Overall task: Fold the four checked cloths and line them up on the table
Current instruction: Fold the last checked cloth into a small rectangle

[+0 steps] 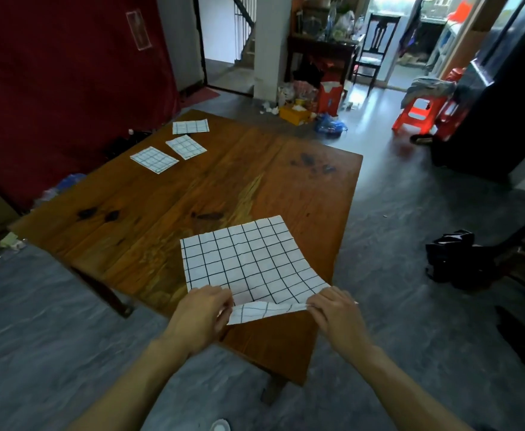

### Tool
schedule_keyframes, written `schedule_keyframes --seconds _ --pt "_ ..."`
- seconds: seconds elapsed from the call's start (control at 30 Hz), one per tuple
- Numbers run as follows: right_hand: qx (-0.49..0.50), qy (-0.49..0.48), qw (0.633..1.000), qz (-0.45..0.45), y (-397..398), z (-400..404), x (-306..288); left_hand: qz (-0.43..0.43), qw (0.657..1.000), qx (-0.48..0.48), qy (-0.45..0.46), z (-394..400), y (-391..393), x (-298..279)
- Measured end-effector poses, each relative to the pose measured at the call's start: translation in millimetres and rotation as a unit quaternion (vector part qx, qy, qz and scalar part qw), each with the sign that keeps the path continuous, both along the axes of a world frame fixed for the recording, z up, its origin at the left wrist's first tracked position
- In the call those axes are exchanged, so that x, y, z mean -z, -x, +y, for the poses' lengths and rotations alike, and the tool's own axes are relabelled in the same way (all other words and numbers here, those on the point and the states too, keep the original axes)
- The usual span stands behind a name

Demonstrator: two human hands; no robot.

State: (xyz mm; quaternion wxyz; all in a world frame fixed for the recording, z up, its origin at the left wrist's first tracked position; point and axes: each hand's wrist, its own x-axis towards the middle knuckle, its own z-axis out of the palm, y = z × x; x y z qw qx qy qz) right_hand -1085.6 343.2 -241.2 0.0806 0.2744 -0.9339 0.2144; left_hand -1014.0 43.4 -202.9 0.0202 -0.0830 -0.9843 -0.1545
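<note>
Wooden table (192, 188) fills a cluttered room with grey floor. On its near end lies the open cloth (248, 256), its near edge lifted: left hand (200, 315) and right hand (335, 312) each pinch a near corner, fingers clamped on the fabric. Three folded cloths (180, 144) sit well apart at the far left. An uneven carry would skew the fold, and dragging could slide the cloth off line.
</note>
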Motion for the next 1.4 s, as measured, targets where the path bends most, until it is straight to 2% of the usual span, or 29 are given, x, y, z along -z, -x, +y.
schedule_keyframes --seconds 0.17,0.43,0.67,0.8,1.1,1.4 --pt "-0.040 0.018 0.999 -0.002 12.9 52.1 1.9 -0.023 0.997 -0.066 0.017 57.2 -18.7 -1.9" --pt "-0.083 0.001 0.996 0.019 43.7 111.9 -5.0 0.011 0.982 -0.185 -0.021 109.7 -37.8 -23.0" --pt "-0.094 0.030 0.995 0.035 83.6 90.8 -22.9 0.020 0.978 -0.207 -0.003 101.4 -23.1 -31.5" --pt "-0.094 0.046 0.994 0.025 104.9 71.3 -31.5 0.056 0.975 -0.213 -0.002 80.2 -0.3 -32.1" --pt "-0.101 0.019 0.994 0.023 162.3 21.3 -42.9 0.091 0.963 -0.252 -0.039 36.1 44.4 -16.6" --pt "-0.121 0.005 0.993 0.006 204.5 -26.8 -44.6 0.103 0.944 -0.313 -0.037 7.5 78.2 -8.4"
